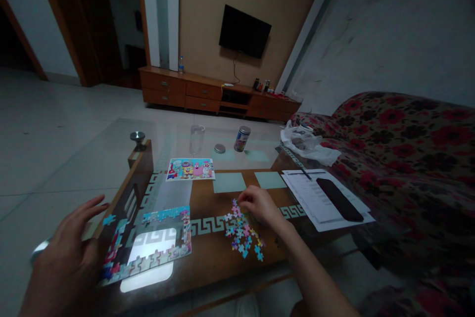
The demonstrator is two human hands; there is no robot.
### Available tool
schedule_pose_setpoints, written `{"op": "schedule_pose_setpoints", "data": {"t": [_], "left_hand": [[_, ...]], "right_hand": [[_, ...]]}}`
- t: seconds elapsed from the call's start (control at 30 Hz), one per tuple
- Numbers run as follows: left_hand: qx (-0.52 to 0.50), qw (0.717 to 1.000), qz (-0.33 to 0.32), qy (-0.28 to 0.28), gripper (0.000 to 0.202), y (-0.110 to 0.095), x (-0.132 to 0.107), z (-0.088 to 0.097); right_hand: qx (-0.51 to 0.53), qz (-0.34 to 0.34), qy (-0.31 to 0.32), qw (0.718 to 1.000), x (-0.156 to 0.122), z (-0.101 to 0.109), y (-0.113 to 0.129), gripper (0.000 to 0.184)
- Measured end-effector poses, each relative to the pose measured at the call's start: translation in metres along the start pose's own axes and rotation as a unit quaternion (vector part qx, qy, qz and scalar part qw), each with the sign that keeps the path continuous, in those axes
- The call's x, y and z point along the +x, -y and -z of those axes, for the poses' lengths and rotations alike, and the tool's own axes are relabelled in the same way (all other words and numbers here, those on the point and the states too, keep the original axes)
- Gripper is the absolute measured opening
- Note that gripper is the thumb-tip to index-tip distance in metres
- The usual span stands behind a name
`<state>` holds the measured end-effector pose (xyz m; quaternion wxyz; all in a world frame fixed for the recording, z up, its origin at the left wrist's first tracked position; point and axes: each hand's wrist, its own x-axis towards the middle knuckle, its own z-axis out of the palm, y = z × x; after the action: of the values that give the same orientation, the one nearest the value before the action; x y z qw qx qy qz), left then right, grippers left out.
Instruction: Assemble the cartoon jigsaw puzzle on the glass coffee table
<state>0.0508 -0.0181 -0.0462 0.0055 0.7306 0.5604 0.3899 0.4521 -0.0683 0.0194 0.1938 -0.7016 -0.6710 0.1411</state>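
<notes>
A partly assembled jigsaw puzzle [166,253] lies on the glass-topped table as a frame of joined edge pieces, its middle showing bare glass. Beside its left edge is my left hand [69,252], fingers apart and holding nothing. A single blue puzzle piece [109,219] sits close to that hand's fingertips. To the right of the frame is a heap of loose puzzle pieces [245,230] in blue, pink and yellow. My right hand [260,205] reaches over the heap's top with thumb and fingers pinched; whatever is between them is hidden. A cartoon reference picture [191,169] lies behind the frame.
Farther back stand a clear glass [197,139], a metal lid [219,148] and a printed tin [242,139]. On the right are paper sheets [315,208] with a pen and a dark phone [339,199]. A white plastic bag [309,146] lies by the flowered sofa [401,144].
</notes>
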Motion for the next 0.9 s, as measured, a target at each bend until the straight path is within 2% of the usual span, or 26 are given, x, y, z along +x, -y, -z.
{"op": "schedule_pose_setpoints", "data": {"t": [0.1,0.23,0.4,0.57,0.73,0.9], "left_hand": [[0.007,0.999,-0.032,-0.005,0.038,-0.003,0.002,0.002],[0.01,0.999,-0.047,-0.006,0.034,-0.014,0.006,0.009],[0.001,0.999,-0.05,-0.005,0.031,-0.028,0.008,0.018],[0.0,0.999,-0.041,-0.012,0.032,-0.031,0.009,0.02],[-0.004,0.999,-0.047,0.003,0.033,-0.029,0.01,0.022],[-0.009,0.999,-0.033,0.023,0.032,-0.027,0.008,0.021]], "right_hand": [[0.023,0.057,0.071,0.996,-0.005,-0.006,0.019,0.008],[-0.015,0.084,0.084,0.993,-0.009,-0.011,0.035,0.009],[-0.057,0.069,0.072,0.993,-0.007,-0.015,0.04,0.011],[-0.062,0.049,0.083,0.993,-0.004,-0.018,0.04,0.013],[0.012,0.065,0.068,0.996,-0.005,-0.021,0.037,0.017],[0.076,-0.012,0.047,0.996,-0.003,-0.02,0.033,0.013]]}}
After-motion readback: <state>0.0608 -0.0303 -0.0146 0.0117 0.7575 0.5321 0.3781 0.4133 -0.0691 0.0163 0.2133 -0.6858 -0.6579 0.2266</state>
